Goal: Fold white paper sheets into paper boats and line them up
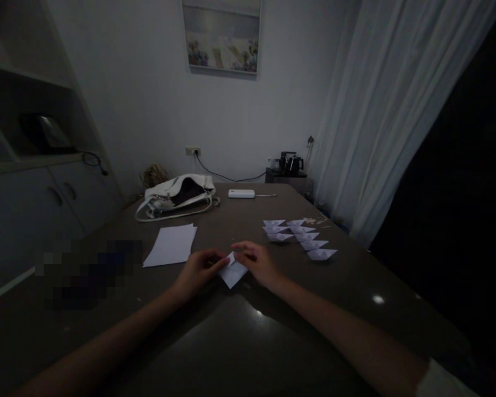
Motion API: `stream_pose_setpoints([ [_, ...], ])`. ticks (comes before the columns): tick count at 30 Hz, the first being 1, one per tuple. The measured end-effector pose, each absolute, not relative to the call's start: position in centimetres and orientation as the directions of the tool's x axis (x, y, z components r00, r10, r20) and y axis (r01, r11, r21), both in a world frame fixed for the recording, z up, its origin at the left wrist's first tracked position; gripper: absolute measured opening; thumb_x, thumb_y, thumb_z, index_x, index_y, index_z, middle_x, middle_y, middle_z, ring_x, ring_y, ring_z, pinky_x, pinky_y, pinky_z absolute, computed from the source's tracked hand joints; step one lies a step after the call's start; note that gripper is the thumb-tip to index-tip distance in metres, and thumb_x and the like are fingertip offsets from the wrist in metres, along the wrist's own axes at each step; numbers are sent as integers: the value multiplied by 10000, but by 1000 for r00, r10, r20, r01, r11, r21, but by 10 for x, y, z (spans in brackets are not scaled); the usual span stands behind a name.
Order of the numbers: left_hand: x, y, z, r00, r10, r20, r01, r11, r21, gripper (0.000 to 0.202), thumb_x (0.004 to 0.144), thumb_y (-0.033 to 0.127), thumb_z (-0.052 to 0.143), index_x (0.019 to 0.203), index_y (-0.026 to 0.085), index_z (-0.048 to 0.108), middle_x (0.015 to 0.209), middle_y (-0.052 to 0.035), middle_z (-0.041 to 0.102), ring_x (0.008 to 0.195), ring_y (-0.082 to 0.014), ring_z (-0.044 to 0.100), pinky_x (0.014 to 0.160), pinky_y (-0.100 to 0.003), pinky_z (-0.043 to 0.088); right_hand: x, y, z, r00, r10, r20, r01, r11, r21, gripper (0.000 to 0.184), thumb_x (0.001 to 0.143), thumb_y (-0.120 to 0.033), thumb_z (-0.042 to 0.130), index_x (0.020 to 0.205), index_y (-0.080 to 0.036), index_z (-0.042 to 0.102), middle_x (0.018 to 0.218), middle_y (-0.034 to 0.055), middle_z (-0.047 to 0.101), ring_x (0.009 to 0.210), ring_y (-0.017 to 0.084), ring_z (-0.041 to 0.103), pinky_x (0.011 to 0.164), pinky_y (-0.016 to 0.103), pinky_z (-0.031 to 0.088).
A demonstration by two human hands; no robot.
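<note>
A small folded white paper (233, 272) lies on the dark table (248, 342) in front of me. My left hand (199, 270) pinches its left edge with curled fingers. My right hand (257, 262) presses on its upper right edge, fingers bent over the fold. Both hands meet at the paper's top corner. To the left lies a stack of plain white sheets (171, 245). Several finished folded paper boats (300, 237) sit in rows to the right.
A white handbag (177, 194) lies at the far side of the table, with a white power bank (241, 193) and its cable beside it. A kettle (291, 164) stands on a low stand by the curtain (380, 121). Cabinets line the left wall.
</note>
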State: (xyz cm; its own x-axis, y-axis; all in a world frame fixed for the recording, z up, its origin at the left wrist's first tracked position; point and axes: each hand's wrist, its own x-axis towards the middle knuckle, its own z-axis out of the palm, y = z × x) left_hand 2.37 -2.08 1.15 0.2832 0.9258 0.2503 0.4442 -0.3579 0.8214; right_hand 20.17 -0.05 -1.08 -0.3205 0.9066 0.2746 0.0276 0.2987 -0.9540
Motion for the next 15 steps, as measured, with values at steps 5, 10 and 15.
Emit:
stream_pose_setpoints([
  [5, 22, -20, 10, 269, 919, 287, 437, -382, 814, 324, 753, 459, 581, 735, 141, 642, 687, -37, 652, 649, -179, 602, 567, -251, 468, 202, -2, -9, -324, 885, 335, 96, 383, -919, 291, 773, -428, 611, 820, -145, 659, 749, 44, 658, 669, 139, 591, 602, 245, 443],
  [10, 22, -20, 8, 298, 911, 286, 411, -393, 823, 323, 775, 457, 558, 729, 144, 622, 674, -26, 627, 640, -168, 586, 559, -243, 458, 203, -5, -5, -364, 854, 372, 175, 455, -873, 245, 770, -375, 618, 725, -139, 666, 678, 32, 647, 623, 135, 576, 596, 244, 429],
  [15, 22, -20, 9, 291, 911, 292, 370, -388, 844, 305, 759, 443, 591, 793, 143, 628, 749, -46, 656, 705, -186, 613, 608, -267, 476, 203, -8, -2, -405, 829, 385, 191, 489, -851, 204, 778, -328, 614, 713, -142, 669, 648, 16, 634, 591, 121, 557, 574, 230, 412],
])
